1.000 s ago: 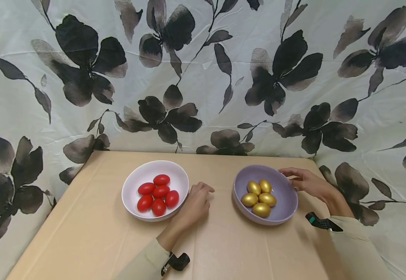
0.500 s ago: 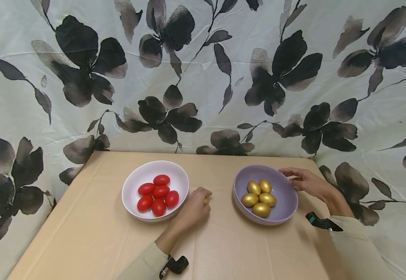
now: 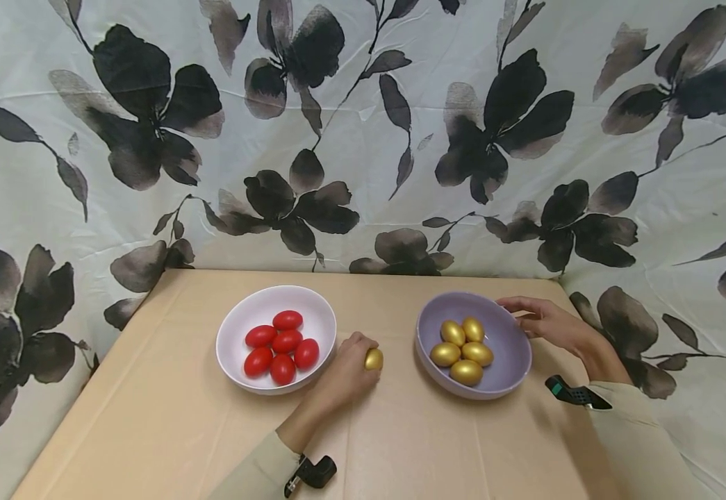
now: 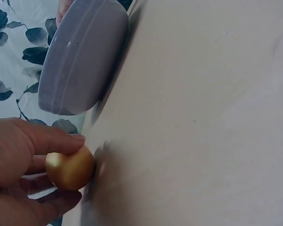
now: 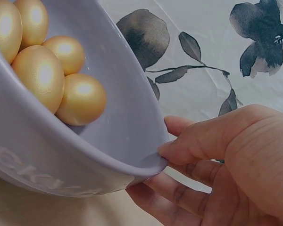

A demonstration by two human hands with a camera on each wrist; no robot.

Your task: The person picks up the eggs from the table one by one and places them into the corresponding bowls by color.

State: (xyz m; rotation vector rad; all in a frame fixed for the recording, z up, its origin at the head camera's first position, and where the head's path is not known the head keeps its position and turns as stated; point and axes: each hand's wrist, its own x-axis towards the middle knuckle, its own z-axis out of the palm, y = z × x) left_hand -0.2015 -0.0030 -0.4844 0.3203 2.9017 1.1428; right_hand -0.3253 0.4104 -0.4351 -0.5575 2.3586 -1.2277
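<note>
My left hand (image 3: 348, 371) holds a golden egg (image 3: 374, 359) between thumb and fingers, just right of the white bowl (image 3: 228, 347). Seen from the left wrist, the egg (image 4: 70, 168) is close to the table; whether it touches is unclear. Several red eggs (image 3: 287, 342) lie in the white bowl. To the right stands a purple bowl (image 3: 508, 347) with several golden eggs (image 3: 466, 373) inside. My right hand (image 3: 553, 324) grips its right rim; the right wrist view has the thumb (image 5: 172, 149) at the rim and fingers along the outside.
A light tan cloth covers the table (image 3: 169, 430). Behind it and at the right hangs a white curtain (image 3: 375, 160) with dark flowers. Tabletop lies between the two bowls.
The golden egg, hidden in my left hand a second ago, now shows at its fingertips. That hand has shifted slightly toward me. My right hand and both bowls stay put.
</note>
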